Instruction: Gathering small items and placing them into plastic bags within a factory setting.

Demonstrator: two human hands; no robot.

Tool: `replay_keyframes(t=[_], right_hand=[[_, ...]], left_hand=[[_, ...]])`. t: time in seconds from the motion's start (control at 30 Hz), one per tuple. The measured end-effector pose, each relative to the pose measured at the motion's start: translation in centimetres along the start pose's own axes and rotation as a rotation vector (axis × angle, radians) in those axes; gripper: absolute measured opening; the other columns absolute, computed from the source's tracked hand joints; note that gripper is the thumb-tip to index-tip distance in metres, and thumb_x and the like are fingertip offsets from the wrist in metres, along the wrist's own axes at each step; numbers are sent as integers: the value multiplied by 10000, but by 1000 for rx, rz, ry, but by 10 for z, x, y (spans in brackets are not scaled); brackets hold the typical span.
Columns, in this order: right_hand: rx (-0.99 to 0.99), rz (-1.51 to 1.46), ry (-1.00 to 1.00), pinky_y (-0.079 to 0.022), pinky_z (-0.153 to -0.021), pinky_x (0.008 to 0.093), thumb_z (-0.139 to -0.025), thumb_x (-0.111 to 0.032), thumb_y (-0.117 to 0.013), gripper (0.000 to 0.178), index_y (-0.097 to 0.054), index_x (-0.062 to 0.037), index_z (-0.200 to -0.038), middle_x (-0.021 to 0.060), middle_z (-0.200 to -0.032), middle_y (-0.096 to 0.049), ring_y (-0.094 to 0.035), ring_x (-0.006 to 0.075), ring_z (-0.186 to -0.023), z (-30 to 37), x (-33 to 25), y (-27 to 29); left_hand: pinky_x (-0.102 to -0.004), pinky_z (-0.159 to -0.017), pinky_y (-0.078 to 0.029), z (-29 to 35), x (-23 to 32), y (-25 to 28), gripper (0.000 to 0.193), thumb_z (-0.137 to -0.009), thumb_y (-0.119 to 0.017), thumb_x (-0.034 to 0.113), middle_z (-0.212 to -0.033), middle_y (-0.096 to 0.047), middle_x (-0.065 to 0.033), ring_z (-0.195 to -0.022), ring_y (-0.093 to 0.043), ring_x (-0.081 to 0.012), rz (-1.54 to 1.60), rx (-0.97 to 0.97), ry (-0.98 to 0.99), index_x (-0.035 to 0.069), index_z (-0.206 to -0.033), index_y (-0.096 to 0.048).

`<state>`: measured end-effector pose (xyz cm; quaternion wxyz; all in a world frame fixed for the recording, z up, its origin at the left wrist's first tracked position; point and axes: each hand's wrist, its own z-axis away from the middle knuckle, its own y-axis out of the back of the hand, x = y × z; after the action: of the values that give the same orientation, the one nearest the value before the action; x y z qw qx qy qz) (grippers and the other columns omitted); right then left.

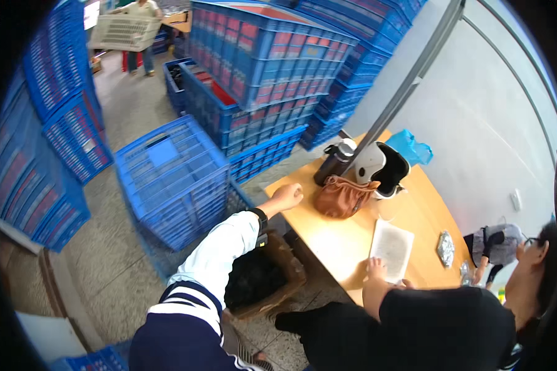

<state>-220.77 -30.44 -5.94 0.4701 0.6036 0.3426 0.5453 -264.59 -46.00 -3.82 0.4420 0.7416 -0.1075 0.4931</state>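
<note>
My left hand [288, 196] reaches out over the near left edge of the wooden table [312, 229], its fingers curled in, with nothing visible in them. A dark band circles its wrist, below a light blue sleeve. Nearest to this hand are a brown drawstring pouch [343, 196] and a dark thermos bottle [335, 162] with a silver lid. My right hand does not show. Beside me on the right, a person in black rests a hand [376, 269] on a white printed sheet or booklet [392, 248] lying on the table.
Stacked blue crates [266, 55] rise at the back, with another blue crate [173, 179] left of my arm. A cardboard box [278, 272] of dark contents stands below. The table also bears a white helmet [371, 162], a blue plastic bag [410, 147] and a foil packet [445, 249]. Far off, someone carries a white crate [125, 32].
</note>
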Motion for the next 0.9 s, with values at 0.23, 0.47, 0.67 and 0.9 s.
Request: replay_keyframes(t=[0.23, 0.47, 0.67, 0.9], right_hand=[[-17, 102, -166, -384, -758, 367, -742, -249, -523, 178, -598, -143, -862, 33, -880, -563, -486, 226, -938, -59, 60, -42], [1, 308, -253, -354, -817, 320, -798, -214, -463, 192, -593, -165, -930, 38, -978, -546, -425, 207, -1077, -49, 109, -38], [-373, -167, -1032, -400, -779, 329, -788, -299, -501, 244, -601, -152, -956, 71, -984, -570, -492, 207, -981, 199, -78, 6], [-694, -1045, -1928, -465, -727, 343, -774, -418, -554, 362, -612, -133, -991, 118, -993, -604, -586, 207, -846, 451, -462, 137]], left_hand=[[-398, -851, -409, -148, 1, -49, 643, -584, -713, 326, -1055, -532, -206, -976, -505, -356, 25, 313, -142, 21, -1096, -470], [-384, -802, -450, -228, 27, -127, 801, -416, -805, 391, -1013, -584, -152, -945, -559, -308, 266, 326, -231, 63, -1080, -500], [-319, -716, -472, -202, -4, -82, 526, -532, -772, 355, -889, -641, -114, -822, -616, -218, 155, 290, -268, 34, -916, -611], [-292, -700, -459, -80, 20, -36, 289, -626, -730, 148, -815, -637, -73, -737, -600, -154, 263, 245, -307, -5, -843, -617]])
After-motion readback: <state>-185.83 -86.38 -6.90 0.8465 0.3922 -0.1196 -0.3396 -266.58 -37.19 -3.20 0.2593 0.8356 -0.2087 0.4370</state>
